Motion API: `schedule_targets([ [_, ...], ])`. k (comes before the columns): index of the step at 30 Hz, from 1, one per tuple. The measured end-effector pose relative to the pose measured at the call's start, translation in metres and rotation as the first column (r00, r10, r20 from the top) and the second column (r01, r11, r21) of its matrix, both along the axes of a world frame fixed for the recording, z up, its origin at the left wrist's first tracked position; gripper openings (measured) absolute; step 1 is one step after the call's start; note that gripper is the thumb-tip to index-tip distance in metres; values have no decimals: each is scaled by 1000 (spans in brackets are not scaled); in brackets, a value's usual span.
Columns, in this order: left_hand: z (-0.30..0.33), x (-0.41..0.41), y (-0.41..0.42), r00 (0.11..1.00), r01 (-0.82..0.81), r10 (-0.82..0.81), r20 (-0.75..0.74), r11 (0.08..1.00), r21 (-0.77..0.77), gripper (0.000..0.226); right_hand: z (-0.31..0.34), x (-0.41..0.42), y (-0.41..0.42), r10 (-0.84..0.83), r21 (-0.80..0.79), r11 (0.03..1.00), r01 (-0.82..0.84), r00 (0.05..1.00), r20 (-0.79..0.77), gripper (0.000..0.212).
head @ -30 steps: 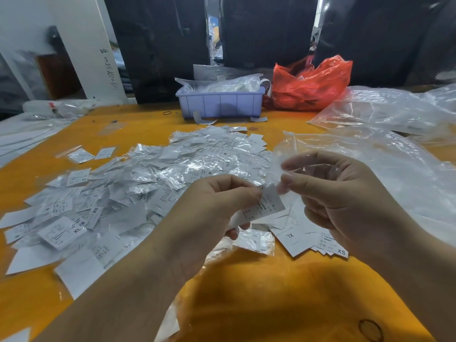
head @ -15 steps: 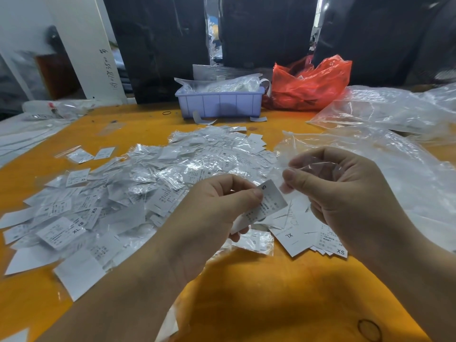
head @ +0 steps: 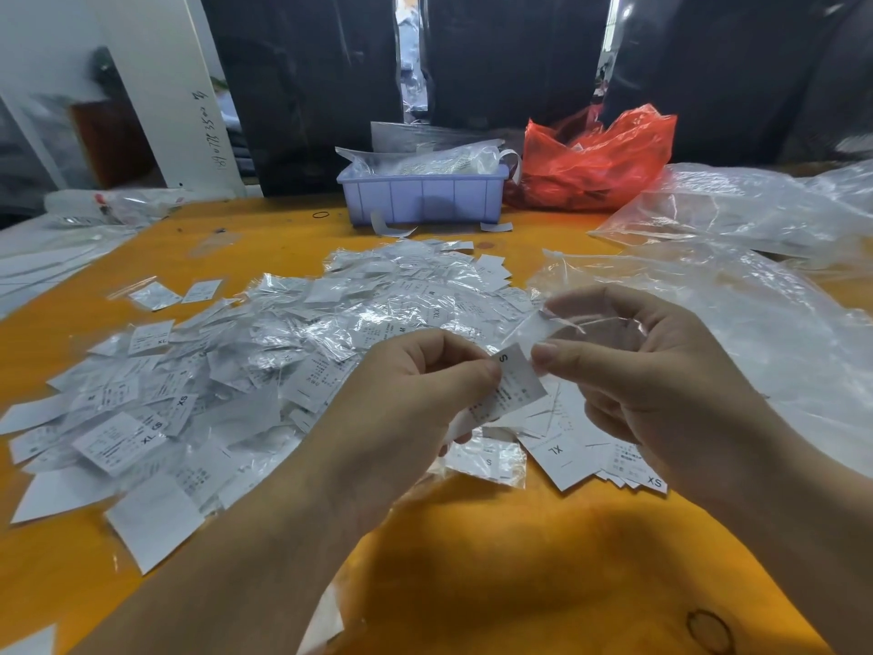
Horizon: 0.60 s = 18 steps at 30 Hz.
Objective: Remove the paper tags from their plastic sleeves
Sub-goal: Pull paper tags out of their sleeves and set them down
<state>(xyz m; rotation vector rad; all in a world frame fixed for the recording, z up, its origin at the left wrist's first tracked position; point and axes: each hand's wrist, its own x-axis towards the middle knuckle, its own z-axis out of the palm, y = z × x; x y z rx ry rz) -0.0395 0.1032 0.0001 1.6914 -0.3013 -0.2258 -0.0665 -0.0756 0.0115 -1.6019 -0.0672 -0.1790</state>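
While the left hand (head: 415,394) pinches the paper tag (head: 512,387) above the bench's (head: 519,560) near middle, its long axis slants from lower left to upper right, the "S" end uppermost. Just beside it, the right hand (head: 661,375), fingers curled, pinches a clear plastic sleeve (head: 543,323).

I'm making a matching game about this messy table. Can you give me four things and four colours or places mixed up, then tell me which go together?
Things:
1. tray
2. crumpled bag
3. paper tag marked S
4. table

Matches:
A. orange
B. pinched in the left hand
C. red
D. pale purple

Pairs: 1-D, 2-C, 3-B, 4-A
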Motion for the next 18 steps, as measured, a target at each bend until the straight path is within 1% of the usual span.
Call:
schedule_targets([
  [3,1,-1,0,1000,24,-24,11,999,-36,12,1,0,2,53,-8,999,-53,998,-18,35],
  [6,2,-1,0,999,36,-35,20,998,-58,11,1,0,1,66,-16,998,-66,998,-16,33],
  [8,1,-1,1,999,26,-25,22,998,-54,14,1,1,0,98,17,995,-98,995,-24,36],
  [11,2,-1,1,999,27,-25,23,998,-63,9,2,2,-2,147,62,987,-145,989,-28,43],
  [15,2,1,3,999,19,-16,37,997,-75,10,3,2,-6,189,37,981,-188,981,-32,48],
  [18,1,1,3,999,25,-22,39,997,-77,8,4,2,-7,192,29,981,-191,981,-32,51],
])
